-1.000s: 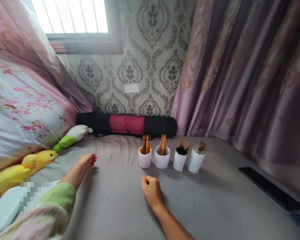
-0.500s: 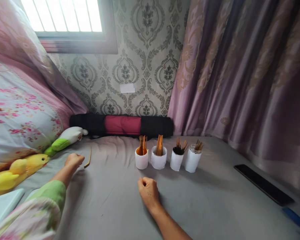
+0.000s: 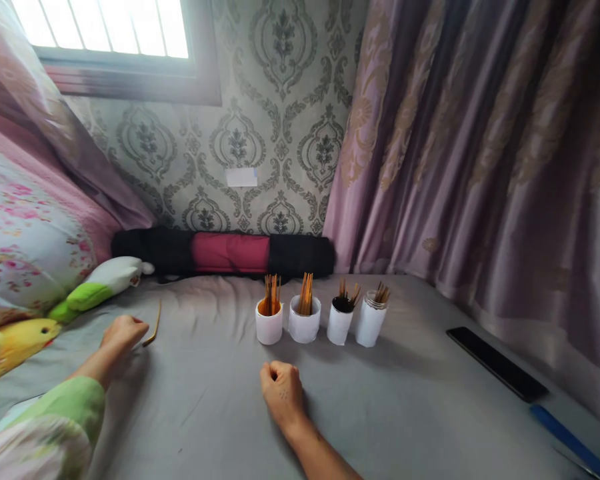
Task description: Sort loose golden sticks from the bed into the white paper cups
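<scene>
My left hand [image 3: 124,332] is closed in a loose fist above the grey sheet, with its palm side hidden. Just right of its knuckles is a thin, curved yellow-brown stick [image 3: 153,325], which the fingers do not appear to wrap. My right hand [image 3: 283,393], also a fist, rests on the sheet in front of several white-wrapped containers. From the left these are a cup with an orange inside [image 3: 269,330], a wider cup [image 3: 305,328], a dark-lined cup [image 3: 339,327] and a glass-rimmed jar [image 3: 371,325]. Thin brown sticks [image 3: 306,293] stand in each.
A black and red roll [image 3: 230,253] lies along the wall. Plush toys, one yellow [image 3: 17,343] and one white and green [image 3: 105,283], line the left side by a floral pillow [image 3: 25,247]. To the right lie a black phone [image 3: 495,361] and a blue object [image 3: 573,440].
The view has swung slightly to the right, so everything sits farther left in the picture. Both fists, the curved stick and the containers keep nearly the same places on the sheet.
</scene>
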Demonstrator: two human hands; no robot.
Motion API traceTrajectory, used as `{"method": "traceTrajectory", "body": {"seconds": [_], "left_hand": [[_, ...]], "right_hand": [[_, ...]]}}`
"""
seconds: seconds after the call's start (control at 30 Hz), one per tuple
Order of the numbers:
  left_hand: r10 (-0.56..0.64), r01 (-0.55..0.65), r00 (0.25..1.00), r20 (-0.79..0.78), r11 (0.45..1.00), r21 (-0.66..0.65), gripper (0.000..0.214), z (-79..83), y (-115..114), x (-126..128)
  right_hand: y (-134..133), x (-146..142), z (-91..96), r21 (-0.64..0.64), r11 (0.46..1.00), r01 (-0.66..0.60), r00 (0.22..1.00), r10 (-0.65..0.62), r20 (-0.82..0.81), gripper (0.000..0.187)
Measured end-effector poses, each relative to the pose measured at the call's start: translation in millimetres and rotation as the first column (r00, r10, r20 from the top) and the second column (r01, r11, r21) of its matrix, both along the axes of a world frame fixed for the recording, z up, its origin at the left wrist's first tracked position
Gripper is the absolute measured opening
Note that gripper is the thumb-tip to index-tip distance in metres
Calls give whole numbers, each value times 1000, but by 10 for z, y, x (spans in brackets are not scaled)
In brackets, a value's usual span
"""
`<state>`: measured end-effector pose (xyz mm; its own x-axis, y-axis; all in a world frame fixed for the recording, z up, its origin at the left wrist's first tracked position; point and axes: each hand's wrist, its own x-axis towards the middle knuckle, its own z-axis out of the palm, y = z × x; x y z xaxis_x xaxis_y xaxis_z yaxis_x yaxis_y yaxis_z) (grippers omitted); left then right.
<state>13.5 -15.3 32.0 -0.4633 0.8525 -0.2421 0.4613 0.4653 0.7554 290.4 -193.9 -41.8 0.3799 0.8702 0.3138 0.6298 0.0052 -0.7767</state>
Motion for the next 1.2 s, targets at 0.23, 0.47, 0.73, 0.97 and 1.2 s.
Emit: {"method": "traceTrajectory", "body": {"seconds": [0.23, 0.47, 0.73, 0.97, 1.2], "left_hand": [[-223, 203, 883, -414, 975, -92, 9, -116, 158, -88], [-328, 278, 789, -520, 945, -173, 22, -192, 211, -103], [-348, 282, 764, -543, 937, -204, 24, -280, 236, -104], [-356, 289, 766, -535, 935, -208, 19, -360, 285, -146], [-351, 285, 766, -539, 936, -204, 18, -422, 337, -149]], "right_hand": [[-6, -1, 15, -50, 998, 27, 999, -26, 20, 34], [1, -15, 6, -83, 996, 34, 999, -32, 18, 33], [-17, -8, 41, -112, 993, 23, 1000, -23, -5, 33], [-22, -11, 46, -122, 992, 25, 1000, -26, -7, 33], [-18, -17, 42, -133, 991, 29, 1000, -30, 0, 34]]}}
